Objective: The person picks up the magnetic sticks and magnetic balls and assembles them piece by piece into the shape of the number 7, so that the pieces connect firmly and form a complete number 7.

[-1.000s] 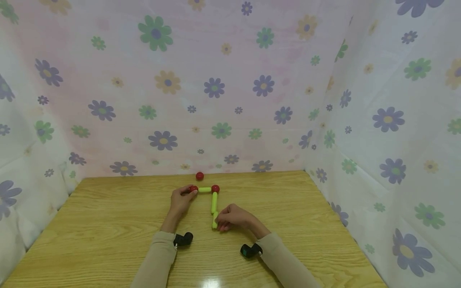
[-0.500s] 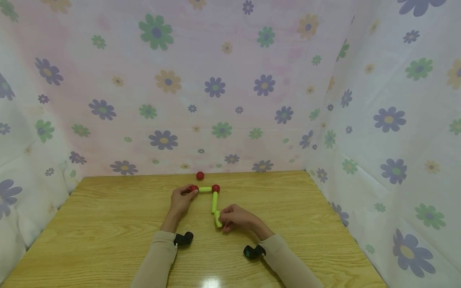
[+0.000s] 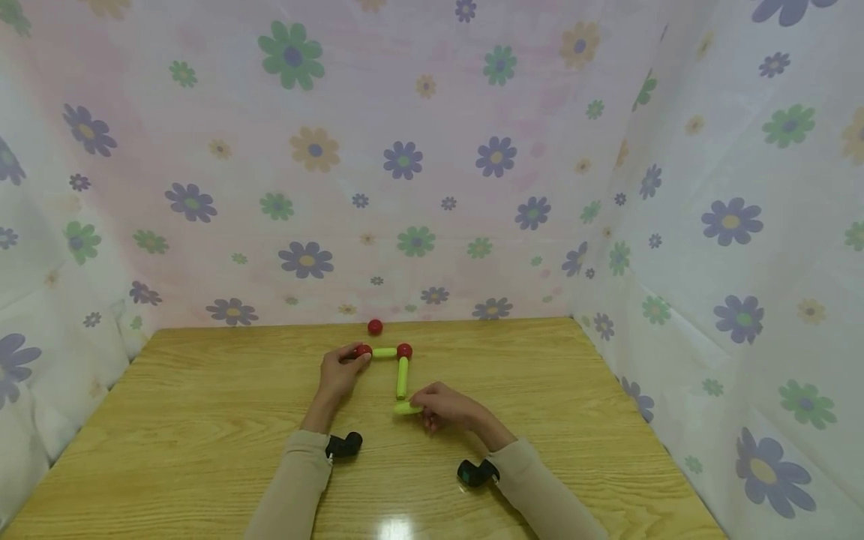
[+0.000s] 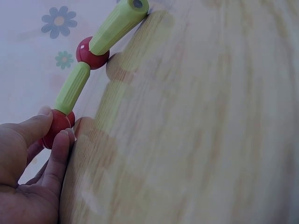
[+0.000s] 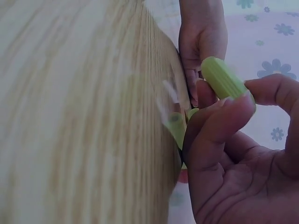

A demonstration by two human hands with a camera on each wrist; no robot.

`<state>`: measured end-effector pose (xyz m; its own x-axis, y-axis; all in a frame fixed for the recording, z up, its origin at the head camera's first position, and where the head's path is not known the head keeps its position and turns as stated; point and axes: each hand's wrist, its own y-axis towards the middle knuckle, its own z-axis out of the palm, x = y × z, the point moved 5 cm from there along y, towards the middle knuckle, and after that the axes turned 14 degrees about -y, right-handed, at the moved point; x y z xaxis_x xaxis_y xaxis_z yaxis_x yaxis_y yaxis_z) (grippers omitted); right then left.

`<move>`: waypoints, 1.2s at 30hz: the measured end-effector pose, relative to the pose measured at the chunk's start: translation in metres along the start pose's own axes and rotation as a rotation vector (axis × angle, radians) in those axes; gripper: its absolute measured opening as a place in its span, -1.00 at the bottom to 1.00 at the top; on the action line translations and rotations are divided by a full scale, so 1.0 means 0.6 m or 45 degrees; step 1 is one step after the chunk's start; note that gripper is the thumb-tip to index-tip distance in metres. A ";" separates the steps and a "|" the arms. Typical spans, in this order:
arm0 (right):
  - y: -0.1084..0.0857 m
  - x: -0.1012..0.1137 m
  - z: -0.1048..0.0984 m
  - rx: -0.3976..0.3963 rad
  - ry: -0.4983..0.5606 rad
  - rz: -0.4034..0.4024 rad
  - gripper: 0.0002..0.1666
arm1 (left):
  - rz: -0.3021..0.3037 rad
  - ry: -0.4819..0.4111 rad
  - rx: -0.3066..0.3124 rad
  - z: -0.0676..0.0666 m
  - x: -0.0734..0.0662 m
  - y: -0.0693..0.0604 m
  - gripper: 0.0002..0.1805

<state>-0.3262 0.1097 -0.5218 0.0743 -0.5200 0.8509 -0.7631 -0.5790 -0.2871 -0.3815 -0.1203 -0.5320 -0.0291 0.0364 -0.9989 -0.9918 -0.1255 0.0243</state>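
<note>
My left hand (image 3: 343, 373) pinches a red ball (image 4: 58, 127) between thumb and fingers. From that ball a yellow-green rod (image 4: 73, 87) runs to a second red ball (image 3: 404, 351), and another yellow-green rod (image 3: 402, 378) extends from there toward me. Its near end shows a dark round spot (image 4: 137, 4) in the left wrist view. My right hand (image 3: 445, 405) pinches a loose yellow-green rod (image 5: 224, 79) between thumb and fingertips, lying roughly crosswise just in front of the joined rod's near end. Whether the two rods touch is hard to tell.
A separate red ball (image 3: 375, 327) sits at the back edge of the wooden table (image 3: 202, 420). Flower-patterned cloth (image 3: 418, 187) rises behind the table and along both sides. Each wrist carries a small black camera (image 3: 478, 473).
The rod in my right hand has turned from pointing lengthwise, in line with the joined rod, to lying crosswise. My left hand stays on its ball, and the joined pieces stay in place.
</note>
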 end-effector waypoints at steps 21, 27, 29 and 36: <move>0.002 0.003 0.006 -0.005 -0.084 -0.068 -0.62 | 0.004 0.022 -0.009 0.000 -0.004 -0.001 -0.51; 0.007 0.003 0.008 -0.001 -0.082 -0.062 -0.71 | 0.004 0.012 -0.013 -0.002 -0.006 -0.001 -0.51; 0.009 0.001 0.009 -0.002 -0.090 -0.056 -0.76 | 0.001 0.015 -0.015 -0.002 -0.005 0.000 -0.51; 0.013 0.000 0.011 -0.076 -0.148 0.017 -0.70 | 0.005 0.017 -0.020 -0.002 -0.003 0.000 -0.51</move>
<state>-0.3276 0.1011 -0.5270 0.1354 -0.5984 0.7896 -0.8010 -0.5352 -0.2683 -0.3816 -0.1215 -0.5302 -0.0315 0.0224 -0.9993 -0.9896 -0.1408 0.0281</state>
